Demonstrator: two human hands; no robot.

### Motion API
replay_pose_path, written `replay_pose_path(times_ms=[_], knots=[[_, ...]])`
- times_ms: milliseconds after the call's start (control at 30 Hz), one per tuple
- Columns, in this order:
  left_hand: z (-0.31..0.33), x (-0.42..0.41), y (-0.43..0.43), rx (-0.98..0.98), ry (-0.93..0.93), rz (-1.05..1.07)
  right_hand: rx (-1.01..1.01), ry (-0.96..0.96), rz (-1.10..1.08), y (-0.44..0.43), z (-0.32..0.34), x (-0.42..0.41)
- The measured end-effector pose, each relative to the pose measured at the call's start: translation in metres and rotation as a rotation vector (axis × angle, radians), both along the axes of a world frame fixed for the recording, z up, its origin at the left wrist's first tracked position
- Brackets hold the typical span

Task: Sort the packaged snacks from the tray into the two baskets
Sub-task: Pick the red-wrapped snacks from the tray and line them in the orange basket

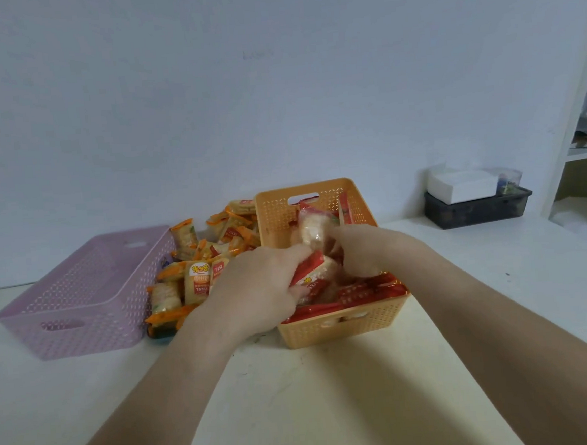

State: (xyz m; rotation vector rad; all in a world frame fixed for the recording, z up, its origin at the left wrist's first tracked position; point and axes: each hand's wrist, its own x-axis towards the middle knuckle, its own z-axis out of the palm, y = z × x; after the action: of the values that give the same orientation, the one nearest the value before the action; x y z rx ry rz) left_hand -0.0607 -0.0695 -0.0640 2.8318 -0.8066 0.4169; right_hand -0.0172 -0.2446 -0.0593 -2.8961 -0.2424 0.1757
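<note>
Both hands (260, 288) grip red snack packs (312, 233) over orange basket (345, 323).

Two baskets sit on a white table (299, 397): one pink basket (80, 298) at 9 o'clock, one orange basket (345, 323) at centre. Two hands, left hand (255, 292) and right hand (361, 248), meet over it. Orange-trimmed snack packets (198, 282) heap between the baskets, and red-trimmed packets (361, 292) fill the orange basket, both too many to count. One dark bin (477, 208) stands at 2 o'clock.

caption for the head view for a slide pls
Both hands, left hand and right hand, hold red-trimmed snack packets over the orange basket; the pink basket sits left.
</note>
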Motion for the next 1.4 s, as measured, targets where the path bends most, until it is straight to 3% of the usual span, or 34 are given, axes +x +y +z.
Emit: replay_pose_path(times_ms=[267,433,533,700,833,900,967,1067,1200,1300,1400], knots=[[0.01,0.002,-0.001,0.308,0.204,0.011,0.092,-0.111,0.05,-0.003,-0.002,0.001],[-0.002,0.007,-0.006,0.399,0.292,0.022,0.358,-0.16,0.071,0.0,0.005,-0.008],[-0.006,0.005,-0.008,0.338,0.281,0.05,0.338,-0.292,0.079,0.001,-0.002,-0.015],[-0.016,0.005,0.002,-0.085,-0.218,0.02,0.187,-0.357,0.181,0.0,-0.008,-0.024],[-0.022,0.007,0.003,-0.002,-0.077,-0.011,0.21,-0.234,0.288,-0.004,0.0,-0.029],[-0.022,0.007,0.003,-0.055,-0.027,-0.033,0.3,-0.109,0.254,-0.013,0.008,-0.03],[-0.021,0.009,0.004,-0.038,-0.056,-0.048,0.424,-0.178,0.141,-0.021,0.013,-0.027],[-0.015,0.012,0.004,0.084,-0.098,-0.07,0.212,-0.436,-0.007,-0.022,0.007,-0.016],[-0.015,0.016,-0.004,0.216,-0.106,-0.11,-0.215,-0.365,-0.002,-0.005,-0.007,-0.007],[-0.014,0.017,-0.006,0.222,-0.088,-0.128,-0.266,-0.469,0.003,-0.002,-0.01,0.001],[-0.006,0.016,-0.007,0.099,0.024,-0.107,-0.129,-0.585,-0.025,-0.009,-0.007,0.004]])
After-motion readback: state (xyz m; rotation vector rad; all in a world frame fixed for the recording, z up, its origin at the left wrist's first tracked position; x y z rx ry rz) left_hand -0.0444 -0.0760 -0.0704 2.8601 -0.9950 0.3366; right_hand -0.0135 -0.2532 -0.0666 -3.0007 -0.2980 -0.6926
